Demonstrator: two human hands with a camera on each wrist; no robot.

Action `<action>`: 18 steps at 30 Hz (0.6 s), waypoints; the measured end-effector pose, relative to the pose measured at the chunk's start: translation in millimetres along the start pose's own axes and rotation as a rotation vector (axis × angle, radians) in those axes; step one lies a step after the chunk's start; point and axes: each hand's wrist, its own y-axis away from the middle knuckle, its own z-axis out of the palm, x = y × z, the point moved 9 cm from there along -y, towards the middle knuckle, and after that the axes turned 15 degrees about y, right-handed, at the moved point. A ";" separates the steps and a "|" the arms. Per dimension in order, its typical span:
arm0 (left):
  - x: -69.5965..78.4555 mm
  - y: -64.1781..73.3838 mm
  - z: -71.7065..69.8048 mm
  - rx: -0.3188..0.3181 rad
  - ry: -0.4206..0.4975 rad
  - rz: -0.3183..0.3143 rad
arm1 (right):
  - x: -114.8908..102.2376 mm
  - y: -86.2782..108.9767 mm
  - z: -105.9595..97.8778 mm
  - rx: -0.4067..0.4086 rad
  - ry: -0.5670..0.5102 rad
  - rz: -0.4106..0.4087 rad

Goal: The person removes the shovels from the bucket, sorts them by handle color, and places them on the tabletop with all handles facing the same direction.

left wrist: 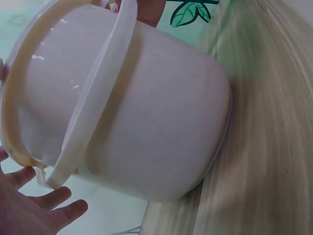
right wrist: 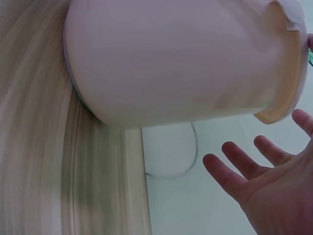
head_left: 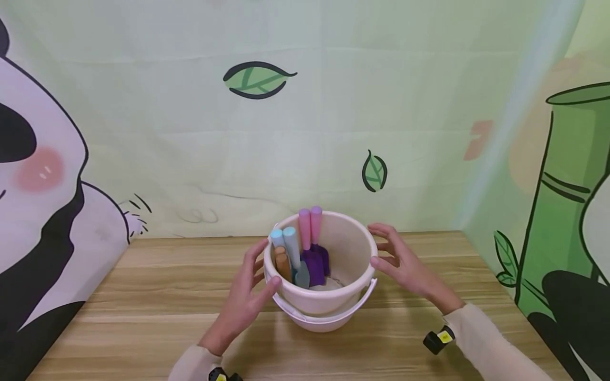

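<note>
A white bucket (head_left: 329, 304) stands upright on the table, its handle (head_left: 329, 319) hanging down across the front. Inside lean purple toy shovels (head_left: 314, 267) with pink handles, blue-handled tools (head_left: 292, 244) and an orange-brown piece (head_left: 283, 263) whose kind is unclear. My left hand (head_left: 243, 301) is at the bucket's left side, thumb by the front rim and fingers spread near the rim and handle joint. On the other side, my right hand (head_left: 405, 262) has its fingers extended beside the rim. In the right wrist view those fingers (right wrist: 239, 164) stand apart from the bucket's wall.
The wood-grain table (head_left: 190, 275) ends at the back against a pale green backdrop (head_left: 324, 132) printed with leaves, a panda and bamboo. A wrist device (head_left: 438, 338) is on the right sleeve and another (head_left: 221, 374) on the left.
</note>
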 end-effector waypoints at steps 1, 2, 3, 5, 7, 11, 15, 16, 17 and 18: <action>-1.2 0.3 0.6 0.003 0.006 -0.006 | 0.1 0.1 1.0 -0.001 -0.011 0.004; -2.4 0.6 1.2 0.006 0.014 -0.013 | 0.1 0.4 2.0 -0.003 -0.020 0.007; -3.5 0.9 1.7 0.008 0.022 -0.018 | 0.3 0.7 3.0 -0.004 -0.029 0.010; -4.8 1.6 3.2 0.011 0.040 -0.019 | 0.8 1.6 4.9 -0.006 -0.045 0.017; -5.7 2.1 4.2 0.015 0.060 -0.019 | 1.6 2.4 6.7 -0.008 -0.055 0.023; -6.2 2.5 6.0 0.010 0.093 -0.007 | 3.6 3.7 9.9 -0.006 -0.080 0.028; -8.3 2.7 7.0 0.006 0.106 -0.008 | 4.8 4.4 13.4 0.000 -0.132 0.013; -8.9 2.7 7.1 0.006 0.109 -0.007 | 5.1 4.5 14.3 0.002 -0.149 0.007; -9.6 2.7 7.0 0.009 0.114 -0.009 | 5.4 4.6 15.3 0.003 -0.163 0.004; -10.1 2.7 7.1 0.010 0.118 -0.008 | 6.1 4.8 16.4 0.004 -0.178 0.001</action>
